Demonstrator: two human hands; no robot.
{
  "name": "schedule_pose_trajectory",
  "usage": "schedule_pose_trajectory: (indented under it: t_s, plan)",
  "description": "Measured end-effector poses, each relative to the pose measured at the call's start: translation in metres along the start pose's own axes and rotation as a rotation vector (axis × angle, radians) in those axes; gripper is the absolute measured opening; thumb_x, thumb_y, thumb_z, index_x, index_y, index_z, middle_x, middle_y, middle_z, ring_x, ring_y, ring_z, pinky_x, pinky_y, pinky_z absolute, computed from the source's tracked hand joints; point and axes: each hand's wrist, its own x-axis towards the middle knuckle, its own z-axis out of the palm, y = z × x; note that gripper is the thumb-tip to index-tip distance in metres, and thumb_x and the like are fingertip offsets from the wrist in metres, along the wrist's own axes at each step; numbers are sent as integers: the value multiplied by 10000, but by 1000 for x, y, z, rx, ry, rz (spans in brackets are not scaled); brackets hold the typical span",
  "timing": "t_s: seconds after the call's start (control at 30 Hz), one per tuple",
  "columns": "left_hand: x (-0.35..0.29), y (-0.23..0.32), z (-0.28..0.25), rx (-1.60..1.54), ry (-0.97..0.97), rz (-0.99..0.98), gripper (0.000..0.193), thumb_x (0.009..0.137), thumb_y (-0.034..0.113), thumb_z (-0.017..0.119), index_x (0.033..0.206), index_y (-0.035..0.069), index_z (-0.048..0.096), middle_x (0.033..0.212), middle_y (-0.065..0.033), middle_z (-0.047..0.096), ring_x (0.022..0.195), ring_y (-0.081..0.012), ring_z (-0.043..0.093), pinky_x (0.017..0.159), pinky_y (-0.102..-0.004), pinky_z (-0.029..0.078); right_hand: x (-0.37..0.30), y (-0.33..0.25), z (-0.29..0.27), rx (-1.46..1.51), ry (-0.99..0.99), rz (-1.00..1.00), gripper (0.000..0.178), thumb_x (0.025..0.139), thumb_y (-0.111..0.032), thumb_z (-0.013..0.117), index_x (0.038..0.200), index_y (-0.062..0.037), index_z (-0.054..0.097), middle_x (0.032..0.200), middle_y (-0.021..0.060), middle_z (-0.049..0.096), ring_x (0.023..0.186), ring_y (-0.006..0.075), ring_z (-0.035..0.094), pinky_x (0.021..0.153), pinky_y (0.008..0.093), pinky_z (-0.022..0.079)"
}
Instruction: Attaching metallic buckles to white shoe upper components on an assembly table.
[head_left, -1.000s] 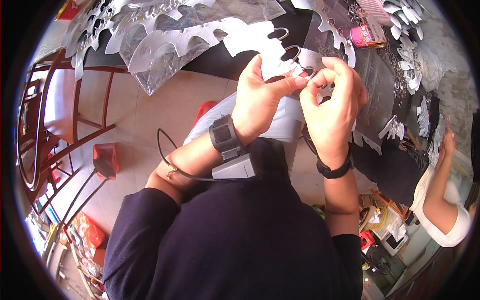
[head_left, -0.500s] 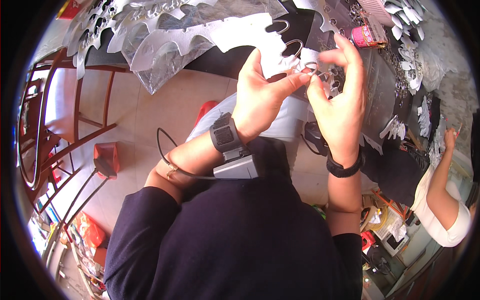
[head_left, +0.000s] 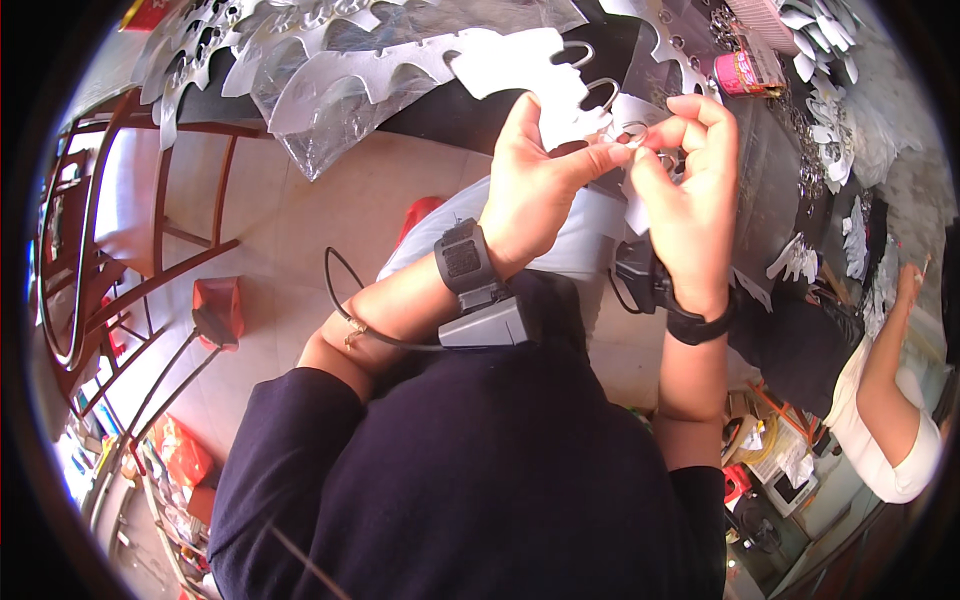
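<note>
My left hand (head_left: 530,195) is closed on a white scalloped sheet (head_left: 510,62), its thumb pointing toward my right hand. Along that sheet's edge stand curved metal rings (head_left: 603,92). My right hand (head_left: 695,195) pinches at the sheet's right end, thumb and forefinger meeting beside a ring there; the exact spot they grip is partly hidden by the fingertips. Both hands are over the near edge of a dark table (head_left: 440,125). Under and behind the held sheet lie more white scalloped sheets (head_left: 350,72) and clear plastic film (head_left: 315,140).
A pink tub (head_left: 737,73) and piles of metal rings (head_left: 808,150) lie on the table at right. Another person's arm (head_left: 885,350) reaches in at far right. Wooden chairs (head_left: 165,190) and a red dustpan (head_left: 217,310) stand on the left floor.
My right forefinger has come down from a raised position to meet the thumb. Both hands and the held sheet have shifted slightly right in the picture.
</note>
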Motion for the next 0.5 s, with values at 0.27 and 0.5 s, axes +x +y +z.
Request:
schedule_pose_trajectory:
  t_s: [0.27, 0.5]
  plan:
    - [2, -4, -13, -28, -38, -118, 391, 716, -60, 673, 1017, 5, 432, 897, -109, 603, 790, -158, 600, 677, -273, 483, 1, 5, -23, 418, -191, 395, 371, 780, 57, 503, 1124, -7, 378, 804, 48, 544, 713, 76, 522, 615, 201, 428]
    - [-1, -2, -9, 3, -58, -109, 392, 728, -38, 680, 1015, 10, 418, 899, -106, 597, 811, -149, 585, 693, -278, 482, 0, 8, -23, 396, -179, 353, 356, 779, 56, 513, 1110, -20, 406, 815, 29, 541, 702, 64, 512, 617, 195, 421]
